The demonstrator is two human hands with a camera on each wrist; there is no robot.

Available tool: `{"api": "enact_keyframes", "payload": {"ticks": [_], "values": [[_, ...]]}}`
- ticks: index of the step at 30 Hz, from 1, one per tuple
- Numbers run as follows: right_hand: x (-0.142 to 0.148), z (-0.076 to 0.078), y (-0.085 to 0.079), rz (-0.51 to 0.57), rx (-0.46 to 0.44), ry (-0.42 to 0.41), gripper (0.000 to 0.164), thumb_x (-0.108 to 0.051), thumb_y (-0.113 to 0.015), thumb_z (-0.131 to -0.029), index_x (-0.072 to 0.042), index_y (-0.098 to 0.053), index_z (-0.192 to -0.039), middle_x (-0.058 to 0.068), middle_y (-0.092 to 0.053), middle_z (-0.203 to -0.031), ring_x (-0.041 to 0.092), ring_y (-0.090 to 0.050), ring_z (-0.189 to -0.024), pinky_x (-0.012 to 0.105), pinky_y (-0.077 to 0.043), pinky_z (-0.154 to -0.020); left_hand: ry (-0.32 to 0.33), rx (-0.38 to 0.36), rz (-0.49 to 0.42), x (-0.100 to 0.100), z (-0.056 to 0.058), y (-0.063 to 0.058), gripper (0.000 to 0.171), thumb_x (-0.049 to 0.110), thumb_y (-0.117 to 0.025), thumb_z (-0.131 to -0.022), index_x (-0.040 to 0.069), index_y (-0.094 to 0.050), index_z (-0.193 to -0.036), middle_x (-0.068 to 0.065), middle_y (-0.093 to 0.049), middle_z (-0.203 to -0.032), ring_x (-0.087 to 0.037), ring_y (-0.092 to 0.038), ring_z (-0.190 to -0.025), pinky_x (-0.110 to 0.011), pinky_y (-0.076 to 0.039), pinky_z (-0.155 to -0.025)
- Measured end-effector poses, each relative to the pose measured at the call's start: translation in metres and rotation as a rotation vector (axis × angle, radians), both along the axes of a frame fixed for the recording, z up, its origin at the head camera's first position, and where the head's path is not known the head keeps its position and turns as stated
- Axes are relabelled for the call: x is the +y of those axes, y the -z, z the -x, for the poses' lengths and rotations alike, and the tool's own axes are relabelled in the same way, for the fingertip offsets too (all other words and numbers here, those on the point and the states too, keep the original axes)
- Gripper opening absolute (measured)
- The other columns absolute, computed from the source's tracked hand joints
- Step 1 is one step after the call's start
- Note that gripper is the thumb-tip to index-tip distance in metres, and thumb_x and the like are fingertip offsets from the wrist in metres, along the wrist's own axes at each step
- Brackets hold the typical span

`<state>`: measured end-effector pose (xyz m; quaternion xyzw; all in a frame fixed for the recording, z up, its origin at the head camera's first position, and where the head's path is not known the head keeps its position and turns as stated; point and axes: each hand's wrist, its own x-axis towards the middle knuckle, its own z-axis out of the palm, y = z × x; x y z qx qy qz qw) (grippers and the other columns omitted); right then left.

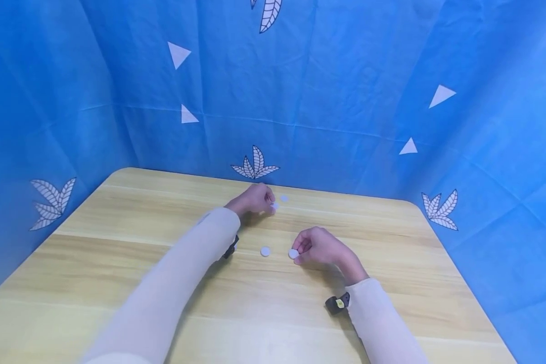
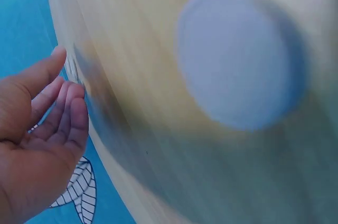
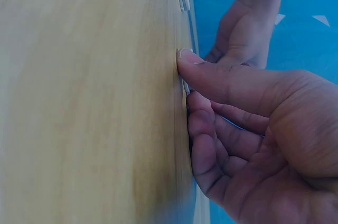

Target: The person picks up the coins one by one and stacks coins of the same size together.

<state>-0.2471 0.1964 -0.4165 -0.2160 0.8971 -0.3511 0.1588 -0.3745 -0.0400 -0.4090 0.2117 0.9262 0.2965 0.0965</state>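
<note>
Near the far edge of the table (image 1: 391, 242), my left hand (image 1: 257, 198) pinches a small white round disc (image 1: 274, 206) between thumb and fingers. Just beyond it lies another white disc (image 1: 284, 198). Closer in, my right hand (image 1: 320, 246) holds a white disc (image 1: 293, 254) by its rim, thumb on the near side and fingers on the far side. To its left a loose white disc (image 1: 266, 251) lies flat. In the left wrist view a disc (image 2: 240, 57) fills much of the picture, blurred. My right fingers mostly hide their disc in the right wrist view.
A blue curtain (image 1: 336, 91) with white triangles and leaf prints hangs behind and beside the table. Dark wrist cameras sit under both sleeves. A sliver of another white disc (image 1: 235, 247) shows beside the left wrist camera (image 1: 229, 248).
</note>
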Motion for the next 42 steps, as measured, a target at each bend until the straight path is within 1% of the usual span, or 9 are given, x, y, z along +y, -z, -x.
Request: {"api": "enact_keyframes", "payload": {"ticks": [6,11,15,18,21,26,32,37,42], "values": [[0.0,0.001,0.0,-0.001,-0.01,0.002,0.021,-0.01,-0.089,-0.079,-0.011,-0.073,-0.092,-0.004,-0.07,-0.085,0.014,-0.066,-0.082,0.032,-0.056,-0.08,0.012,-0.027,0.005,0.002,0.008,-0.002,0.031,0.018,-0.084,-0.087,0.004,-0.073,-0.112,-0.006,-0.068,-0.102,-0.019,-0.059,-0.089,-0.03,-0.052,-0.084],[0.0,0.001,0.0,0.0,-0.013,0.001,0.021,-0.01,-0.089,-0.079,-0.011,-0.073,-0.092,-0.004,-0.07,-0.085,0.014,-0.066,-0.083,0.032,-0.056,-0.08,0.007,-0.086,-0.011,0.003,0.014,0.0,0.027,0.016,-0.084,-0.087,0.008,-0.074,-0.11,-0.005,-0.067,-0.102,-0.019,-0.057,-0.088,-0.03,-0.051,-0.082],[-0.001,0.002,-0.001,-0.008,-0.013,-0.001,0.02,-0.01,-0.088,-0.079,-0.011,-0.073,-0.092,-0.003,-0.07,-0.085,0.013,-0.066,-0.082,0.031,-0.056,-0.08,0.002,-0.128,-0.029,0.0,0.018,0.002,0.022,0.016,-0.083,-0.087,0.009,-0.075,-0.107,-0.005,-0.067,-0.103,-0.019,-0.056,-0.089,-0.032,-0.05,-0.084],[-0.002,0.001,-0.002,-0.011,-0.014,-0.001,0.02,-0.009,-0.088,-0.079,-0.01,-0.073,-0.093,-0.003,-0.07,-0.085,0.013,-0.065,-0.082,0.031,-0.056,-0.08,-0.015,-0.159,-0.043,0.0,0.019,0.003,0.021,0.015,-0.082,-0.087,0.01,-0.074,-0.105,-0.005,-0.067,-0.105,-0.02,-0.056,-0.092,-0.034,-0.05,-0.087],[-0.001,0.001,-0.002,-0.011,-0.01,0.0,0.021,-0.008,-0.088,-0.079,-0.01,-0.073,-0.093,-0.003,-0.07,-0.085,0.014,-0.065,-0.082,0.031,-0.056,-0.08,-0.045,-0.179,-0.044,0.002,0.019,0.002,0.021,0.013,-0.082,-0.086,0.01,-0.072,-0.104,-0.005,-0.066,-0.105,-0.021,-0.056,-0.092,-0.035,-0.05,-0.086],[-0.001,0.001,-0.001,-0.012,-0.006,0.0,0.022,-0.008,-0.089,-0.078,-0.01,-0.073,-0.093,-0.003,-0.07,-0.085,0.014,-0.065,-0.082,0.031,-0.056,-0.08,-0.041,-0.153,-0.048,0.007,0.016,-0.001,0.02,0.006,-0.079,-0.085,0.01,-0.07,-0.102,-0.007,-0.065,-0.103,-0.023,-0.057,-0.091,-0.033,-0.05,-0.081],[-0.001,0.001,0.0,-0.015,0.003,0.001,0.022,-0.009,-0.089,-0.077,-0.01,-0.073,-0.093,-0.003,-0.07,-0.085,0.013,-0.065,-0.082,0.031,-0.055,-0.081,-0.018,-0.125,-0.131,0.011,0.01,-0.003,0.02,-0.001,-0.068,-0.085,0.008,-0.073,-0.101,-0.006,-0.069,-0.103,-0.022,-0.059,-0.087,-0.029,-0.052,-0.072],[-0.001,0.001,0.0,-0.012,0.01,-0.002,0.022,-0.008,-0.089,-0.077,-0.009,-0.073,-0.093,-0.003,-0.07,-0.085,0.013,-0.065,-0.082,0.03,-0.055,-0.081,-0.013,-0.103,-0.259,0.008,0.004,-0.005,0.021,0.001,-0.065,-0.087,0.005,-0.074,-0.105,-0.007,-0.07,-0.106,-0.022,-0.063,-0.091,-0.029,-0.055,-0.075],[-0.002,-0.001,-0.002,-0.014,0.014,0.0,0.021,-0.008,-0.089,-0.078,-0.009,-0.073,-0.092,-0.003,-0.07,-0.085,0.013,-0.065,-0.082,0.031,-0.056,-0.08,-0.045,-0.105,-0.325,0.004,-0.012,-0.011,0.021,0.005,-0.068,-0.087,0.003,-0.073,-0.108,-0.006,-0.07,-0.105,-0.023,-0.063,-0.096,-0.031,-0.056,-0.081]]}}
